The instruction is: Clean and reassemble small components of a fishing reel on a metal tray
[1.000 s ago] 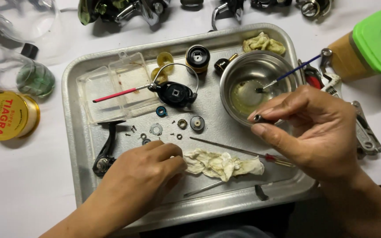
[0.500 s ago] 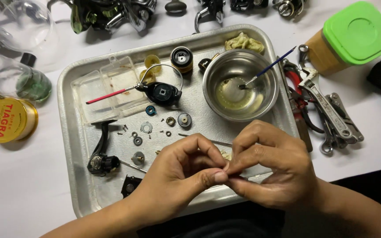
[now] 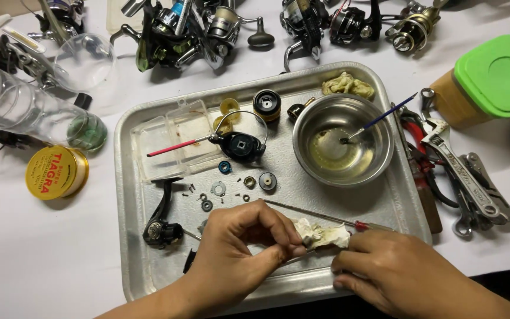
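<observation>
My left hand (image 3: 240,251) lies over the near part of a metal tray (image 3: 126,177). Its thumb and fingers pinch one end of a crumpled whitish rag (image 3: 324,234). My right hand (image 3: 399,274) rests knuckles up at the tray's near right rim, just right of the rag. Its fingers are curled down, and what is under them is hidden. A thin screwdriver with a red handle (image 3: 332,220) lies right behind the rag. Small washers, a nut and gears (image 3: 249,182) lie loose in the tray's middle.
On the tray are a steel bowl (image 3: 379,168) of yellowish liquid with a blue brush (image 3: 382,120), a black reel body (image 3: 240,146), a clear box (image 3: 169,133) and a black crank handle (image 3: 160,220). Wrenches and pliers (image 3: 464,174) and a green-lidded jar (image 3: 497,74) lie right. Several reels (image 3: 208,29) line the back; a yellow tin (image 3: 57,172) is left.
My right hand left the bowl, met my left hand at the tray's near edge, and now rests apart to the right. My left hand now pinches the rag.
</observation>
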